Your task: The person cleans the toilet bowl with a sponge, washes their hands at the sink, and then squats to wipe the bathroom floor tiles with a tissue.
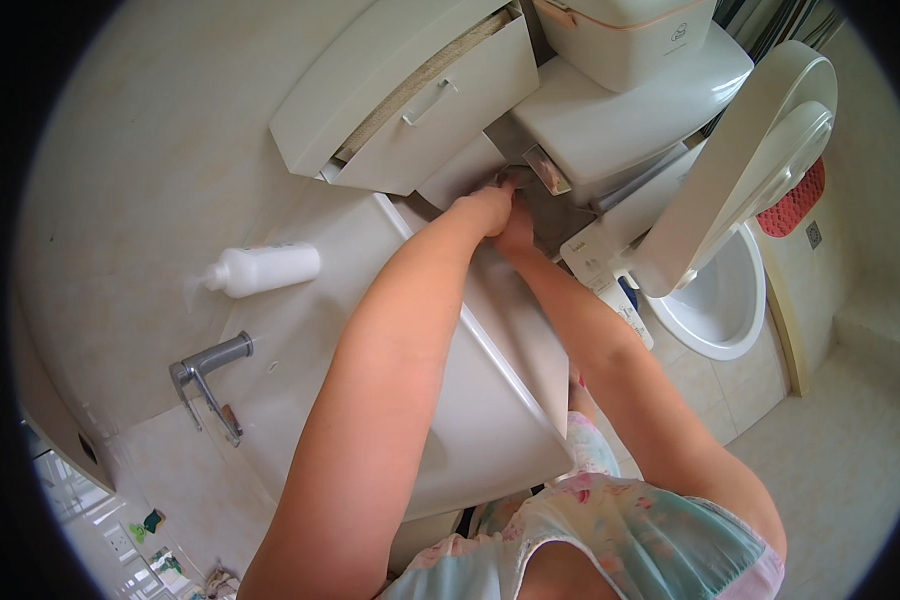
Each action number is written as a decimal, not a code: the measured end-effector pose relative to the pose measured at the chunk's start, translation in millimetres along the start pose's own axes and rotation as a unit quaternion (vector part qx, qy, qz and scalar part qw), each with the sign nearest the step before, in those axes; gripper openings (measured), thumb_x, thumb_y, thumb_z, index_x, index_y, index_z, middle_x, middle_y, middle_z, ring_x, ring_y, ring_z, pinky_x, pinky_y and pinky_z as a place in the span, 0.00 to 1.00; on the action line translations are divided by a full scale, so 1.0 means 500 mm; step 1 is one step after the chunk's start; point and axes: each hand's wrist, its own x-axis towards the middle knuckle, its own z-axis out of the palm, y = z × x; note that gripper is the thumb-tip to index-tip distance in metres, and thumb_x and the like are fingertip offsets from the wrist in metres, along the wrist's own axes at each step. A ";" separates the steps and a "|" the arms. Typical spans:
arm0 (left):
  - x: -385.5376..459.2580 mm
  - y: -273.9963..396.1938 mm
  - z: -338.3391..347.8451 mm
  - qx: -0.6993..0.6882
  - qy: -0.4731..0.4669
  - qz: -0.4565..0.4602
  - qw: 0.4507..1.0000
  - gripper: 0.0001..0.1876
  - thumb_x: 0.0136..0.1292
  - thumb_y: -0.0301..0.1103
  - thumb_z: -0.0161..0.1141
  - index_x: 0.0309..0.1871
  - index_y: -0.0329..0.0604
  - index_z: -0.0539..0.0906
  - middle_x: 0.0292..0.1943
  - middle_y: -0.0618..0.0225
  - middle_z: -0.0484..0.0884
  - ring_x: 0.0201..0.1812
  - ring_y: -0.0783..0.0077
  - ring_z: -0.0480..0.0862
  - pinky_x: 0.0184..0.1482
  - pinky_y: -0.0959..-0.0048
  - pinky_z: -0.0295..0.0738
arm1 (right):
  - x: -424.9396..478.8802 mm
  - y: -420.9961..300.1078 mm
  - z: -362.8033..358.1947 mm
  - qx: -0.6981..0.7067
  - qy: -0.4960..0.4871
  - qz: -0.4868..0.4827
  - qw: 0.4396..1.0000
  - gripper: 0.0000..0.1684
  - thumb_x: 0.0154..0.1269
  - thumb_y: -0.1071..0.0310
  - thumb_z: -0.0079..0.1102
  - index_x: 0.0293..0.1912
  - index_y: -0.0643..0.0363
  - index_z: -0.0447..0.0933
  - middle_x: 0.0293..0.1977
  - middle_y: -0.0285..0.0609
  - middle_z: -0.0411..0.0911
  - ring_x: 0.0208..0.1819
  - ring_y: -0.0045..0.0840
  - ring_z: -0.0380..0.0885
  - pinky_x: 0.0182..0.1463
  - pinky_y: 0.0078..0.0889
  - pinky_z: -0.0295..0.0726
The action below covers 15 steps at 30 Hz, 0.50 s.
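Both my arms reach forward into the narrow gap between the white washbasin (420, 405) and the toilet tank (600, 120). My left hand (490, 206) and my right hand (516, 226) are close together, low in this gap. Beyond my fingertips lies a dark, partly see-through shape that I cannot make out. A small picture card (547, 169) is just to the right of it, by the tank. My fingers are small and partly hidden, so what they grip cannot be told.
A white bottle (270, 268) and a metal faucet (214, 367) are at the basin's left. A white cabinet with a drawer (435, 105) stands ahead. The toilet bowl (720, 300) has its lid (750, 172) raised. A red mat (793, 199) is farther right.
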 end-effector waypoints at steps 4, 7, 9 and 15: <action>0.037 -0.018 0.039 0.013 0.058 -0.034 0.998 0.38 0.60 0.25 0.51 0.72 0.60 0.49 0.56 0.50 0.74 0.52 0.51 0.78 0.50 0.58 0.76 | 0.010 0.015 -0.007 -0.043 -0.003 -0.013 0.999 0.24 0.55 0.57 0.57 0.51 0.55 0.73 0.37 0.53 0.78 0.40 0.44 0.78 0.42 0.44 0.78; 0.073 -0.057 0.066 0.017 0.063 -0.087 0.994 0.30 0.61 0.30 0.53 0.68 0.55 0.61 0.57 0.53 0.74 0.55 0.52 0.77 0.54 0.58 0.74 | 0.007 0.001 -0.028 0.023 -0.012 0.056 0.998 0.18 0.53 0.57 0.57 0.40 0.59 0.77 0.36 0.56 0.78 0.39 0.48 0.77 0.41 0.44 0.76; 0.068 -0.051 0.072 0.018 0.046 -0.115 0.992 0.23 0.62 0.33 0.53 0.62 0.50 0.69 0.58 0.56 0.74 0.57 0.54 0.76 0.56 0.60 0.73 | -0.011 0.005 -0.022 0.025 -0.012 0.097 0.995 0.14 0.53 0.57 0.56 0.32 0.58 0.78 0.32 0.56 0.78 0.36 0.48 0.78 0.40 0.44 0.75; 0.011 0.003 0.045 0.084 0.054 -0.086 0.991 0.14 0.62 0.34 0.55 0.50 0.44 0.80 0.55 0.60 0.77 0.56 0.57 0.77 0.56 0.63 0.74 | -0.087 -0.032 -0.105 0.033 0.033 0.121 0.992 0.13 0.54 0.61 0.54 0.26 0.61 0.77 0.27 0.55 0.77 0.33 0.49 0.77 0.37 0.48 0.73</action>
